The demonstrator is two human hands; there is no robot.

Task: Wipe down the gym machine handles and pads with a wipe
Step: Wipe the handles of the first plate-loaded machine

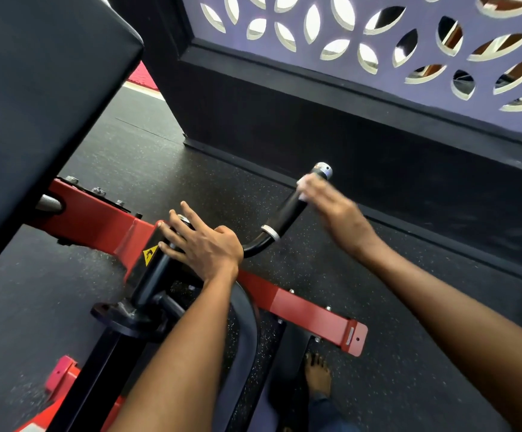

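Note:
A black machine handle (287,215) with a chrome end cap rises up and to the right from a curved black bar. My right hand (336,210) wraps the upper part of the grip with a white wipe (303,185) under its fingers; the hand is motion-blurred. My left hand (202,243) rests with spread fingers on the black block of the red machine arm (97,219), beside a yellow warning sticker (150,255). A big black pad (35,98) fills the upper left.
A red frame bar (312,313) runs down to the right over black speckled rubber floor. A dark low wall with a purple cut-out screen (378,42) stands right behind the handle. My bare foot (317,374) is on the floor below.

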